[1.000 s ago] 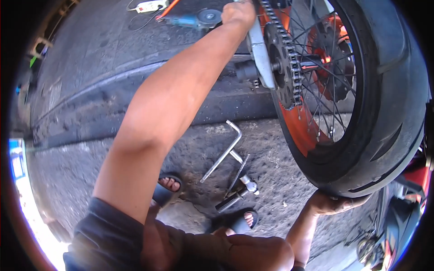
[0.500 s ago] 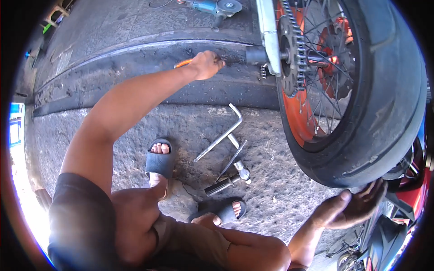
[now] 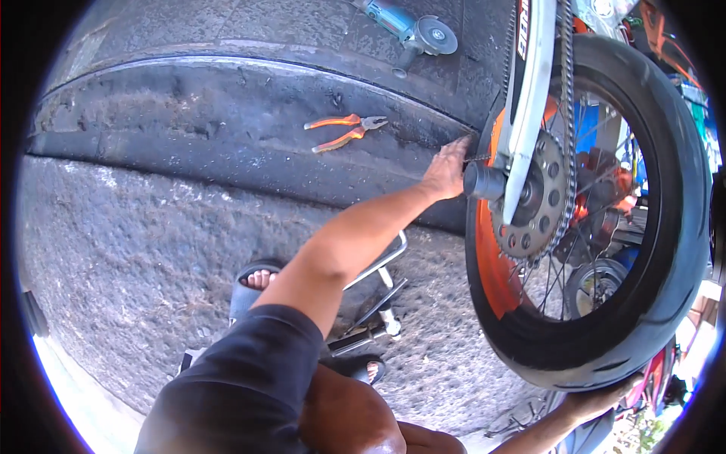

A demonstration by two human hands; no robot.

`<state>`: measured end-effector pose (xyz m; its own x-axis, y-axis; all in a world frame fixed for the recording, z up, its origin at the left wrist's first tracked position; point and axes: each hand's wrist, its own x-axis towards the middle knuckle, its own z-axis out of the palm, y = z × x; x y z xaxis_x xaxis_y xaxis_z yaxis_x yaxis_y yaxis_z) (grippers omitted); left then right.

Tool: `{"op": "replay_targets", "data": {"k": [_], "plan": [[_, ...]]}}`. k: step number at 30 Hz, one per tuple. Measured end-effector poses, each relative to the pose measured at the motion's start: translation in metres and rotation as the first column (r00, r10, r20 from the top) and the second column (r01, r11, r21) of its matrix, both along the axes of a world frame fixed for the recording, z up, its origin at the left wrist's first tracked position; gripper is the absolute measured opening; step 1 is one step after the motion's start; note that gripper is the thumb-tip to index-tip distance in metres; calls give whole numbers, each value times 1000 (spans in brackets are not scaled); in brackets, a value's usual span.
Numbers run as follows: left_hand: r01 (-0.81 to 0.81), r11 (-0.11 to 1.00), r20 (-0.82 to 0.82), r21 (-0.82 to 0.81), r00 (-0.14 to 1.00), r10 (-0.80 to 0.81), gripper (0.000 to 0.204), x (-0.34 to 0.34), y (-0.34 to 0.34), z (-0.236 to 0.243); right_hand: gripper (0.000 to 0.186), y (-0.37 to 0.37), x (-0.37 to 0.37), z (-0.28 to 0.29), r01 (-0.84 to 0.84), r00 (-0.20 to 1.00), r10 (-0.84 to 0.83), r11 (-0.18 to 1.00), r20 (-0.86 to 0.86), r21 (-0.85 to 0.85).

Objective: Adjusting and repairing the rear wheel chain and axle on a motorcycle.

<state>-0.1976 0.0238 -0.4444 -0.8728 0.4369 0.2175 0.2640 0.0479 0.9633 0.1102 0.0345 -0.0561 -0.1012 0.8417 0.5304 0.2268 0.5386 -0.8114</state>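
Observation:
My left hand [image 3: 448, 168] reaches across with its fingers stretched out beside the end of a drive chain [image 3: 478, 157]. I cannot make out whether the fingertips touch the chain. Close to that hand, a dark round cylinder [image 3: 484, 182] sticks out at the wheel's axle. My right hand [image 3: 597, 399] is under the bottom of the motorcycle's rear tyre [image 3: 544, 356], palm up against the rubber, its fingertips partly hidden. The wheel carries a toothed sprocket [image 3: 546, 240] with chain around it. Pliers [image 3: 352, 132] with orange handles lie spread on the ledge, left of my left hand.
An angle grinder [image 3: 412, 34] rests on the upper floor, beyond the ledge. A bent metal bar [image 3: 393, 253], a hammer [image 3: 391, 324] and other tools lie on the rough ground near my sandalled feet. A white swingarm [image 3: 538, 83] runs down to the axle.
My left hand has let go of the pliers, which now lie on the ledge, and has moved right toward the chain end. My right hand has come up against the tyre's underside. The view has shifted.

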Motion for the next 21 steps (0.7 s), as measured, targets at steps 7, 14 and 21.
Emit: {"op": "replay_targets", "data": {"k": [7, 14, 21], "plan": [[217, 953, -1, 211, 975, -221, 26, 51, 14, -11, 62, -2, -16, -7, 48, 908, -202, 920, 366, 389], [79, 855, 316, 513, 908, -274, 42, 106, 17, -3, 58, -9, -44, -33, 167, 917, -306, 877, 256, 451], [199, 829, 447, 522, 764, -465, 59, 115, 13, -3, 54, -59, -77, -20, 339, 806, -583, 598, 103, 726]]}}
